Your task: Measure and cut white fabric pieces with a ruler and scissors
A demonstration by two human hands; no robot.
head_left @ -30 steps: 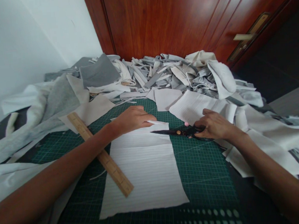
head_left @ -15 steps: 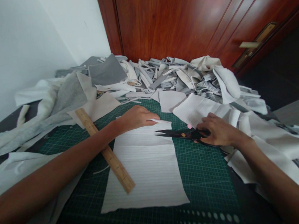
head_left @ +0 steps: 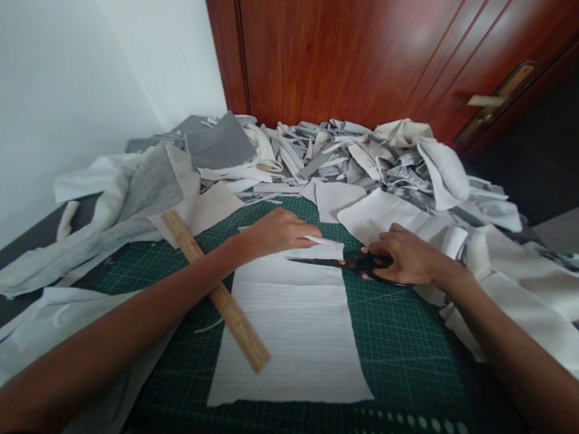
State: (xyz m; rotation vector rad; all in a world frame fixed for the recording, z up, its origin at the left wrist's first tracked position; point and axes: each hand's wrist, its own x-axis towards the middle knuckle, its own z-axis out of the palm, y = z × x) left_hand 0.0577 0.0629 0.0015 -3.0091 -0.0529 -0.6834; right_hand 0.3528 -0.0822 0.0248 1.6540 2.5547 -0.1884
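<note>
A white striped piece of fabric (head_left: pixel 293 337) lies on the green cutting mat (head_left: pixel 399 342). My left hand (head_left: pixel 278 233) is closed on its far edge and lifts a folded strip of it. My right hand (head_left: pixel 406 258) grips black-handled scissors (head_left: pixel 360 262) by the loops. Their blades point left and lie across the fabric just below the lifted strip, looking nearly closed. A wooden ruler (head_left: pixel 220 296) lies slantwise under my left forearm, partly over the fabric's left side.
Heaped fabric scraps (head_left: pixel 309 152) line the back against a wooden door (head_left: pixel 346 45). More grey and white cloth (head_left: pixel 137 195) is piled at the left, and folded white pieces (head_left: pixel 533 318) lie at the right. A white wall (head_left: pixel 58 75) stands at the back left.
The scissors have moved left over the fabric, their blades now beneath the lifted strip and closer together. My left hand still holds the far edge. The whole view has shifted slightly.
</note>
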